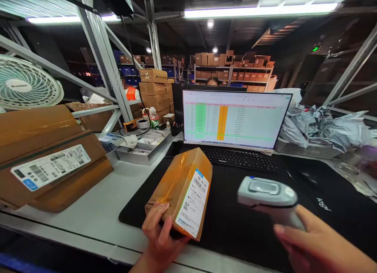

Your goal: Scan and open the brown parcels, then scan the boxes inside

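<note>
My left hand [160, 230] grips the near end of a taped cardboard box [173, 175], its fingers on the lower left corner. The box is tilted on the black desk mat [229, 233], and its side with a white shipping label [194, 202] faces right. In my right hand [312, 237] is a grey-white barcode scanner [268, 192], held by its handle over the mat. The scanner's head points left toward the labelled side, with a gap between them. My fingers partly hide the handle.
Behind the box stand a keyboard [241, 158] and a monitor [235, 116] showing a spreadsheet. A big labelled carton [53, 163] and a fan [26, 82] are on the left. A metal tray [144, 157] sits near the keyboard. Plastic bags [326, 126] fill a basket at right. A person in orange [132, 93] is farther back.
</note>
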`<state>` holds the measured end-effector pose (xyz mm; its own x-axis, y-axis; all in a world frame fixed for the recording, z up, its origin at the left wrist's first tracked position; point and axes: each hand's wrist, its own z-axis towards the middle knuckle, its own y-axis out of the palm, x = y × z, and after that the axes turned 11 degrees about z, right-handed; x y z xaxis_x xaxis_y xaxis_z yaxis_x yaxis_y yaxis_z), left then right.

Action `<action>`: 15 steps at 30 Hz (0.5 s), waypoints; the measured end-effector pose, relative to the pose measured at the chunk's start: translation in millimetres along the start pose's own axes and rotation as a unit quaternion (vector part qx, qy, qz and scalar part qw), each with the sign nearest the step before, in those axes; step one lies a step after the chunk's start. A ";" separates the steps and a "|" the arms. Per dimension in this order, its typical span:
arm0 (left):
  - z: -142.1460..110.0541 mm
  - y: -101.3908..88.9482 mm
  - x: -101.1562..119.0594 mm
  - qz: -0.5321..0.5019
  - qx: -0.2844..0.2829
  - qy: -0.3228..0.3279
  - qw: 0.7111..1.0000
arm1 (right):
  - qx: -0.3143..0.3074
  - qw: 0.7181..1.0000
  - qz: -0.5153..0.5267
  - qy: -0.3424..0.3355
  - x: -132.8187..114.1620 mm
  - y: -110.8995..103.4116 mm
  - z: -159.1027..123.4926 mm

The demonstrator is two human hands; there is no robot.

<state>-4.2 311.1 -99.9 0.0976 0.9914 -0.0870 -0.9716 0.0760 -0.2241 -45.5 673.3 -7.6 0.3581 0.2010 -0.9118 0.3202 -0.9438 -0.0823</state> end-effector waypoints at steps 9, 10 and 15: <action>-11.6 -8.0 -2.6 -0.011 0.008 0.020 1.000 | -0.106 0.994 -0.014 -0.031 -6.9 33.1 -0.3; -13.2 -7.9 -3.6 -0.011 0.004 0.018 1.000 | -0.097 0.995 -0.007 -0.026 -0.9 29.3 0.2; -17.8 -10.5 -12.3 -0.046 -0.050 -0.107 0.992 | 0.100 0.994 -0.019 -0.049 42.5 -39.4 11.2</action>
<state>8.6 296.2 -113.7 0.1272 0.9815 0.1432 -0.9333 0.1673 -0.3177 -52.6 716.1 -47.6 0.2595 0.2198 -0.9404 0.1483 -0.9713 -0.1861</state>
